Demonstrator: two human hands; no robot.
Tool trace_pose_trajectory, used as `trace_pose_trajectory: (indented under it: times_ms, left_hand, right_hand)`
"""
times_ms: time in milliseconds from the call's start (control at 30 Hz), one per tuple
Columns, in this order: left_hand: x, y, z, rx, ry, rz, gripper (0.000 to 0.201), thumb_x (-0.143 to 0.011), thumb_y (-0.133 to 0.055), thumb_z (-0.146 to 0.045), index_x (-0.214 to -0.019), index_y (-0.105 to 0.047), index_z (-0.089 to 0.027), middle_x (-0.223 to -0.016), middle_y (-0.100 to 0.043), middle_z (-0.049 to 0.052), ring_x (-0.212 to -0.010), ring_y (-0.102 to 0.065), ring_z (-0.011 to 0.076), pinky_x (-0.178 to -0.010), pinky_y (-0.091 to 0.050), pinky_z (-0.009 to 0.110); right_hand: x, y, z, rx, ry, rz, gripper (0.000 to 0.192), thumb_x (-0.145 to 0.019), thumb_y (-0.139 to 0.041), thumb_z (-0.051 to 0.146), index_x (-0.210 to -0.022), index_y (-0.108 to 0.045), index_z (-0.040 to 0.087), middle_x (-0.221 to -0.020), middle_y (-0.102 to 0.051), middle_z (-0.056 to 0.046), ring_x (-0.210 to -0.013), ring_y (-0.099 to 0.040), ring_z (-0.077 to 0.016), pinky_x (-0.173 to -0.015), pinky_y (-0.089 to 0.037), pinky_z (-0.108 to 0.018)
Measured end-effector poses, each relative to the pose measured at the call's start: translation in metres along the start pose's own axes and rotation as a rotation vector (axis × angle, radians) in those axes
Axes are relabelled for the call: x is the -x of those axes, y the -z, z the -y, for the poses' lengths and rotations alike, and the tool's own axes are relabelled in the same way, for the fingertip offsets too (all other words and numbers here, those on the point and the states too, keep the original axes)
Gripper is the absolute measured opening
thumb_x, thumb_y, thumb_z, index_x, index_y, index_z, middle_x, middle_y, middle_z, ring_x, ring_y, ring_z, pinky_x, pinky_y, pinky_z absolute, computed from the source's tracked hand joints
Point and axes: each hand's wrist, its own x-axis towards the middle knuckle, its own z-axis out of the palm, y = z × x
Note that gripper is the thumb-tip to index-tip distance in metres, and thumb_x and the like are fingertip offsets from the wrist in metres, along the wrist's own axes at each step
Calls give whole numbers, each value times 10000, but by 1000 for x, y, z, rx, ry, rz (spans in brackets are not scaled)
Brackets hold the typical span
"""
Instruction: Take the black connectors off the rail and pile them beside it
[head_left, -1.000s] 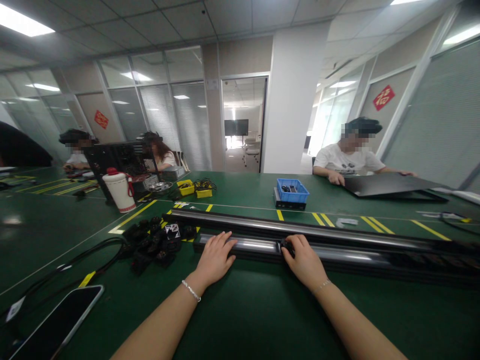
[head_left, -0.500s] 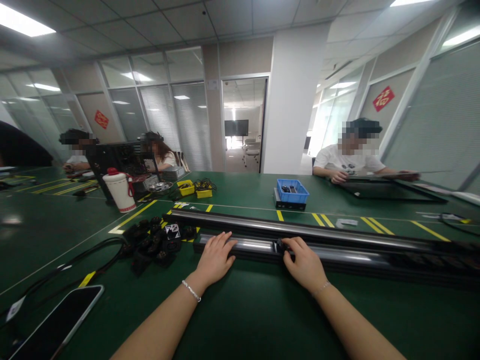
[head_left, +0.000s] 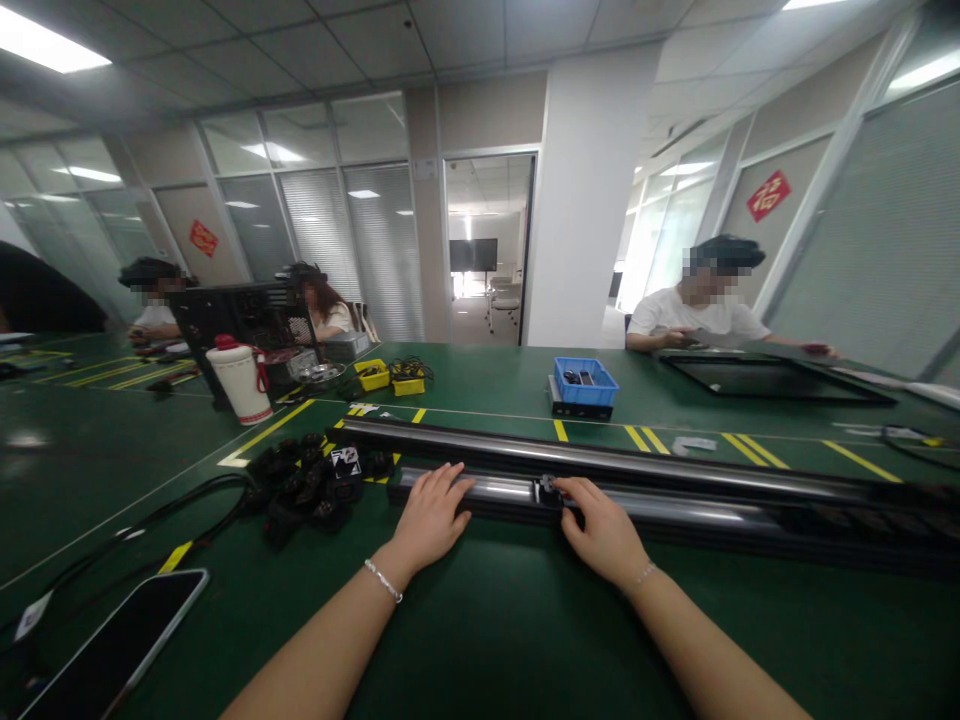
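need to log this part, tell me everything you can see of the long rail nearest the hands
The near rail is a long, dark bar with a shiny metallic strip along its top. It lies flat on the green table, parallel to a second rail behind it. The left hand rests on it; the right hand grips a small black slider.

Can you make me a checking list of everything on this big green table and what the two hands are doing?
Surface: green table with yellow tape lines.
Job's things: long black rail lying flat; small black slider on it.
Clutter: pile of black plugs, phone, white jug, blue bin, yellow bins.
Grips: left hand rests flat on the rail's end; right hand pinches the slider.
Cables: black cable running from the plug pile.
Surroundings: three other people seated at the table, one by a flat black panel; glass walls, white pillar.
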Motion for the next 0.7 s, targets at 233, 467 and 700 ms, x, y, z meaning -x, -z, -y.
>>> trace_pose_trajectory:
  times_ms: [233,467,700]
  left_hand:
    - [0,-2,1,-5,-3,-3,466,-799,-529,-289,-1255,-435,-294,-1409,-371,23,-1303,-293,232,-1061,-232,445]
    - [0,-1,0,-14,-14,-14,458,-805,-517,-287,-1255,-433,-291,-1408,-371,25,-1302,-293,227,-1062,-234,436]
    - [0,-1,0,-13,-10,-9,465,-799,-526,-285,-1254,-432,-290,-1407,-370,26,-1304,-291,229,-1063,-232,438]
  right_hand:
    - [0,-3,-3,-40,10,-7,366,-740,-394,135,-1067,-545,201,-1086,-583,-53,-980,-564,-162,-864,-465,-302]
    - [-1,-3,-4,21,-29,13,308,-743,-412,156,-1011,-563,177,-1007,-617,-70,-960,-556,-189,-872,-449,-349]
    - [-2,0,-4,5,-1,51,339,-734,-419,140,-1039,-564,175,-1043,-612,-69,-1011,-532,-184,-929,-418,-354]
